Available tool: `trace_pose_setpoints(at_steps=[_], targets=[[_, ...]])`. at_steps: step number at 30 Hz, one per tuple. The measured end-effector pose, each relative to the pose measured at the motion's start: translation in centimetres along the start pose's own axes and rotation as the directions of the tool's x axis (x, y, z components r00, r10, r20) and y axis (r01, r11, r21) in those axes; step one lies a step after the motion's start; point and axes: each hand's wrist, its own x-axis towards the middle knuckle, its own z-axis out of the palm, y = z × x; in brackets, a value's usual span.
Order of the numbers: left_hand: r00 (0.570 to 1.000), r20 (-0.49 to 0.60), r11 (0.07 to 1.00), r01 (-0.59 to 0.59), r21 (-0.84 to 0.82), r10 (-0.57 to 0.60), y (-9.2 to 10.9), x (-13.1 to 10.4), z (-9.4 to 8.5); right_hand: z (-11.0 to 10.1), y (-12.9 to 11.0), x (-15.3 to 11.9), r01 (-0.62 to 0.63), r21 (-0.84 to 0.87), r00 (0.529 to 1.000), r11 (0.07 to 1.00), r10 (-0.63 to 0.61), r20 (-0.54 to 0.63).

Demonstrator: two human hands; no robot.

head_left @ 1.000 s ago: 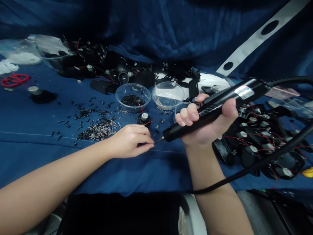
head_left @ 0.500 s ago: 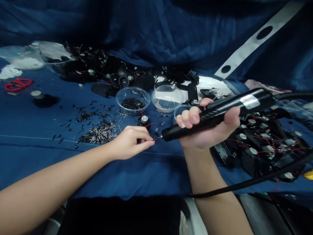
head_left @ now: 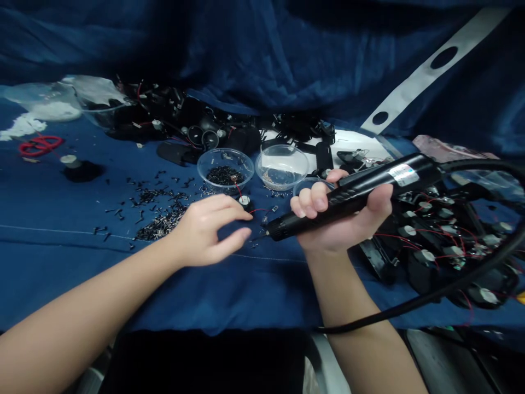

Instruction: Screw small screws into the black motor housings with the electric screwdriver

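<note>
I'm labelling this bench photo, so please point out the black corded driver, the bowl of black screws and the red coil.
Black corded driver (head_left: 357, 189): head view, on its barrel.
Bowl of black screws (head_left: 218, 157): head view, far inner wall.
Red coil (head_left: 40, 144): head view, mid-loops.

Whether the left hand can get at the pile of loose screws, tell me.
Probably yes: the left hand is open and looks empty, and the pile of loose screws lies close by, uncovered. The electric screwdriver, in the right hand, points in from the other side.
</note>
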Motion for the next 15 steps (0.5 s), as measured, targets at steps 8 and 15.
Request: trace_pose_setpoints(at_steps=[8,15], targets=[[0.979,0.194,0.973,0.015,0.231,-0.061,-3.0,-1.0,-0.1,-0.7,0.2,0.3,-0.021,0.028,0.996,0.999,0.023,-0.092],[0.985,0.174,0.967,-0.034,0.252,-0.011,-3.0,-0.7,1.7,-0.8,0.3,0.4,-0.033,-0.016,0.993,0.999,0.031,-0.117]])
